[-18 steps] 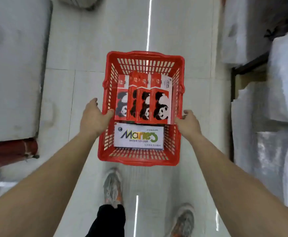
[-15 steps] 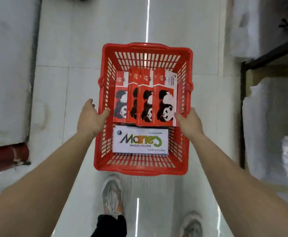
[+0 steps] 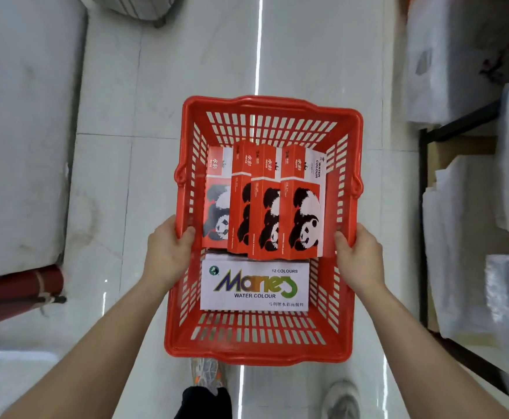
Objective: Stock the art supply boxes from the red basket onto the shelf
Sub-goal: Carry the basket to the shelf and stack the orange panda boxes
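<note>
A red plastic basket (image 3: 262, 347) hangs in front of me above the white floor. My left hand (image 3: 168, 255) grips its left rim and my right hand (image 3: 360, 258) grips its right rim. Inside lie several red watercolour boxes with a panda picture (image 3: 301, 207), side by side at the far end. A white "Maries Water Colour" box (image 3: 254, 285) lies flat nearer to me. A dark metal shelf frame (image 3: 424, 237) stands at the right, its contents wrapped in white plastic.
White covered stacks (image 3: 20, 131) line the left side, with a dark red roll (image 3: 17, 287) at their foot. Wrapped white packages (image 3: 471, 252) fill the right shelving. My two feet in grey shoes (image 3: 206, 373) stand on the glossy tiled aisle.
The basket has come nearer and lower in view. Both hands have closed around its side rims, the thumbs now hooked inside.
</note>
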{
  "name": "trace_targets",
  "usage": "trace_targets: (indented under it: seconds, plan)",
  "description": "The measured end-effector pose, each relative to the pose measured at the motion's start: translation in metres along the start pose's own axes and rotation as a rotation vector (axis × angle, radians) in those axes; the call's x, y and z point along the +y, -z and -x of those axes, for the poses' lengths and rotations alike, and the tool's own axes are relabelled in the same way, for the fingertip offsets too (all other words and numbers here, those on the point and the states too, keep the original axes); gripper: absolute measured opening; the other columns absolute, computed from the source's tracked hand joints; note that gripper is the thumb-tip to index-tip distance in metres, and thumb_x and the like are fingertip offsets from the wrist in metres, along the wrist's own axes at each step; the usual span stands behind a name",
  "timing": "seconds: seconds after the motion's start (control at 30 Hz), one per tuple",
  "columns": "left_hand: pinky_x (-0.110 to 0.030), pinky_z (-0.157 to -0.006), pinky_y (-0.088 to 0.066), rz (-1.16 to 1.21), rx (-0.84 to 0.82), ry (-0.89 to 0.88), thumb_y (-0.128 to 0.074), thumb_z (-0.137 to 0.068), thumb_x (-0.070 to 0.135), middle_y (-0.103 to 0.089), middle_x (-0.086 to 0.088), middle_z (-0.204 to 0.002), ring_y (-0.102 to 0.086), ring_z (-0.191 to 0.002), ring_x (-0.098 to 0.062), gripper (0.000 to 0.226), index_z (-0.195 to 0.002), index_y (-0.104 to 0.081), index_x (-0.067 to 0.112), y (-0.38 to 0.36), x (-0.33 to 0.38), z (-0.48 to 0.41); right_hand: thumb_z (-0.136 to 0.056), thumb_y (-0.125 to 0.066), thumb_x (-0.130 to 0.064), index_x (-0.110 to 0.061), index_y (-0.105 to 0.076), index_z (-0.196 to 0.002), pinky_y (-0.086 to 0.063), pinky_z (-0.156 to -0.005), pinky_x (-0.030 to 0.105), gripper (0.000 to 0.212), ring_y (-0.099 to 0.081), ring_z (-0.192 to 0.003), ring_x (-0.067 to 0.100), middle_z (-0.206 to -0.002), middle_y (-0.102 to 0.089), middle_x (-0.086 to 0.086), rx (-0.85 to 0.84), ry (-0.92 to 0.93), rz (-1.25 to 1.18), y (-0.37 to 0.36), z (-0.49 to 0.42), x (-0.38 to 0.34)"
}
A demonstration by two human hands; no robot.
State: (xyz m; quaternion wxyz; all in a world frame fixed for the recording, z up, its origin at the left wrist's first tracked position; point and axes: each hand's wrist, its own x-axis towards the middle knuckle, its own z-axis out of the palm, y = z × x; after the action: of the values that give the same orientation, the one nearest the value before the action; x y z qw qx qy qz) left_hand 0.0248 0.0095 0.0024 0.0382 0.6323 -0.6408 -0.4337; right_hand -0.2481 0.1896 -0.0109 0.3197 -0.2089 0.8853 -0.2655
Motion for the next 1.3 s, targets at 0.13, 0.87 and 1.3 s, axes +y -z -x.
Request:
trace_targets:
  seconds: [0.13,0.87,1.3]
  plan:
    - [-0.03,-0.065,-0.051,0.018,-0.006,0.018,-0.055,-0.098,0.02,-0.071,0.004,-0.084,-0.069,-0.074,-0.017,0.012,-0.104,-0.066,0.018,0.076,0.055,0.059,-0.101,-0.054,-0.027,-0.028,-0.061,-0.1,-0.043,-0.05,0.005,0.007,-0.065,-0.067,-0.008,-0.081,-0.064,-0.023,-0.039,-0.012,-0.016,0.074,0.063,-0.076]
    - [-0.033,-0.059,-0.055,0.164,0.149,-0.04,-0.061,-0.095,0.021,-0.073,0.005,-0.066,-0.071,-0.057,-0.018,0.021,-0.075,-0.067,0.024,0.448,0.51,0.105,-0.096,-0.055,-0.022,-0.012,-0.069,-0.115,-0.055,-0.074,0.033,0.025,-0.069,-0.084,0.024,-0.099,-0.073,0.003,0.07,0.117,-0.084,0.403,0.071,-0.54]
    - [-0.026,-0.052,-0.053,0.238,0.274,-0.061,-0.063,-0.093,0.019,-0.074,0.003,-0.062,-0.069,-0.05,-0.012,0.019,-0.075,-0.068,0.02,0.511,0.743,-0.149,-0.095,-0.055,-0.02,-0.027,-0.064,-0.092,-0.042,-0.051,0.017,0.011,-0.063,-0.066,0.0,-0.074,-0.065,-0.017,0.007,0.264,-0.086,0.489,-0.213,-0.789]
